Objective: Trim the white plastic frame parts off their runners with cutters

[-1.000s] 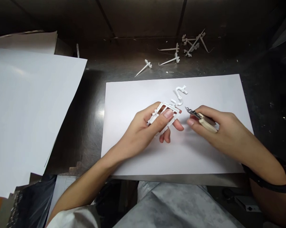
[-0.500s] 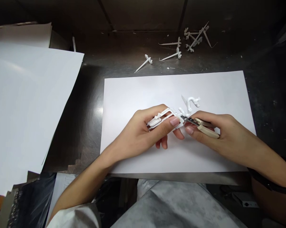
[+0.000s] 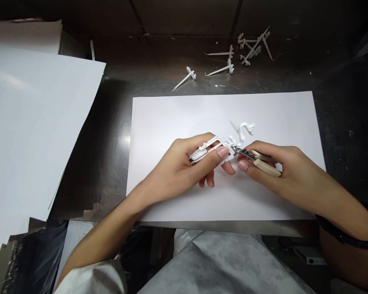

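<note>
My left hand (image 3: pixel 184 167) grips a white plastic part (image 3: pixel 199 153) between thumb and fingers, above a white sheet of paper (image 3: pixel 178 118). A curved white runner (image 3: pixel 242 131) sticks up at the part's right end. My right hand (image 3: pixel 272 167) is wrapped round small cutters (image 3: pixel 266 167) with cream handles. The metal jaws of the cutters are at the right end of the part, close to my left thumb. Whether the jaws are closed on the plastic is too small to tell.
Several white plastic runner pieces (image 3: pixel 254 45) lie on the dark metal table (image 3: pixel 116 102) behind the sheet. Large white sheets (image 3: pixel 40 114) and a cardboard box (image 3: pixel 27 34) take up the left side. The table's front edge runs just below the paper.
The view has shifted slightly. The white part and its curved runner have moved a little left relative to the cutters, and the runner sits slightly lower to the paper's left.
</note>
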Action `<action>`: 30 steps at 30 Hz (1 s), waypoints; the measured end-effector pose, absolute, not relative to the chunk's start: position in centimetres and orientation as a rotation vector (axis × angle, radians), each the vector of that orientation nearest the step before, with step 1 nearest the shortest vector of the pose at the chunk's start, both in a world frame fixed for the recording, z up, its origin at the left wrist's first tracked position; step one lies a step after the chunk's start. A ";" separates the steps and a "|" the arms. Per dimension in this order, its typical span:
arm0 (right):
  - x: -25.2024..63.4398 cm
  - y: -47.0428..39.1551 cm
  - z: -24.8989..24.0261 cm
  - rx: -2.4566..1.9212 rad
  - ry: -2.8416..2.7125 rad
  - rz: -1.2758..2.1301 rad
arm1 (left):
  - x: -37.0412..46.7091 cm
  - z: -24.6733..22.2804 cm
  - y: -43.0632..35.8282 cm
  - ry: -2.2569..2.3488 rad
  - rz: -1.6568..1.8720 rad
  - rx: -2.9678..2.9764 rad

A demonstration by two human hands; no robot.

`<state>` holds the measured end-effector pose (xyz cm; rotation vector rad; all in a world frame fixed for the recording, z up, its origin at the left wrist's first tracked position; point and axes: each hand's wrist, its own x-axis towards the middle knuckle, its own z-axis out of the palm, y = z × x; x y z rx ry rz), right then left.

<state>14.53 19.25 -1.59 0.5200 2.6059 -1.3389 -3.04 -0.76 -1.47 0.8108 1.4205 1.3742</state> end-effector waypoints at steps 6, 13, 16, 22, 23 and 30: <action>14.2 18.9 -1.1 0.504 2.554 -1.389 | -3.0 -1.6 -0.7 1.400 1.360 0.792; 14.0 18.6 -0.5 0.504 2.464 -1.432 | -2.9 -1.6 -0.7 1.384 1.343 0.747; 14.1 18.6 -0.5 0.509 2.474 -1.406 | -3.0 -1.6 -0.6 1.384 1.341 0.762; 14.2 19.0 -1.2 0.418 2.502 -1.352 | -3.1 -1.7 -0.7 1.401 1.295 0.792; 14.3 19.0 -1.3 0.392 2.503 -1.341 | -3.1 -1.7 -0.8 1.402 1.286 0.789; 14.4 18.6 -1.0 0.394 2.530 -1.306 | -3.3 -1.5 -0.9 1.415 1.226 0.838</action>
